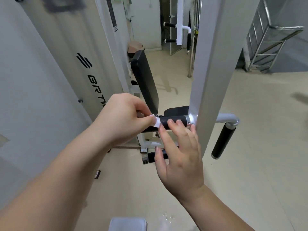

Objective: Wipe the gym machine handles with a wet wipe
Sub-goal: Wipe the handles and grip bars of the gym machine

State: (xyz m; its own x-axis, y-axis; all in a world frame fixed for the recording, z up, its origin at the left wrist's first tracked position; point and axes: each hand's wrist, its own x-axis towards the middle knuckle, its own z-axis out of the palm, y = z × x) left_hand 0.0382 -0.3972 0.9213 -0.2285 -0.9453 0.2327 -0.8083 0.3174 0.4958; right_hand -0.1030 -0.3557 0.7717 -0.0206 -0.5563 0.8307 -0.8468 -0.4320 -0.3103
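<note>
- Step in hand: we judge that we are beginning to wipe the handle that sticks out to the left of the grey post. The wipe sits at the free end of the handle, the end away from the post.
- Our left hand pinches the small white wipe between thumb and curled fingers and holds it against that end.
- Our right hand grasps nothing: the fingers are straight, and the tips rest on the handle between the wipe and the post.
- Next move, as we think: slide the wipe along the handle toward the post, turning it around the handle. The right fingers must first leave, because they cover the part to clean.
- On the right side of the post a second handle hangs down, with no hand on it.
- Left of the post, just behind the handle, stands a black pad. It leaves little room for the left hand.
</note>
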